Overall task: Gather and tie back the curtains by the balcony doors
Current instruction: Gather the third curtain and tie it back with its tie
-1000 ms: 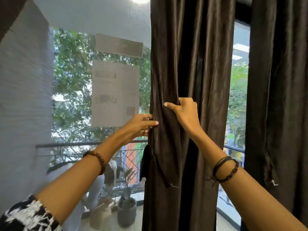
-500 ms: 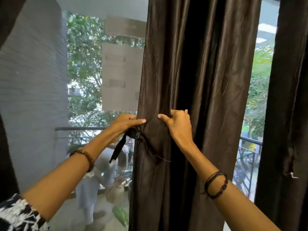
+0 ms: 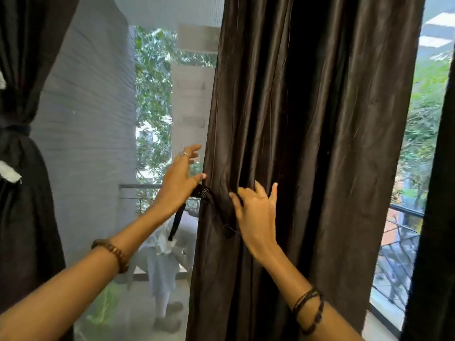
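Presently left hand (image 3: 178,184) holds the tie (image 3: 200,194) at the curtain (image 3: 307,143) edge, keeping it reachable; right hand (image 3: 256,212), fingers loosely spread, steadies the folds for wrapping.

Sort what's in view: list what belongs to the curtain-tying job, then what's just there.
Job: brown curtain; black tie-back strap; left hand, gripping the strap; right hand, on the folds.

Just there: tied curtain; balcony railing; hanging white clothes; trees.

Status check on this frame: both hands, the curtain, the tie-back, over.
Left hand holds tie-back strap at curtain edge. Right hand open on the folds. Curtain gathered, not tied. Far-left curtain already tied. Nothing blocking.
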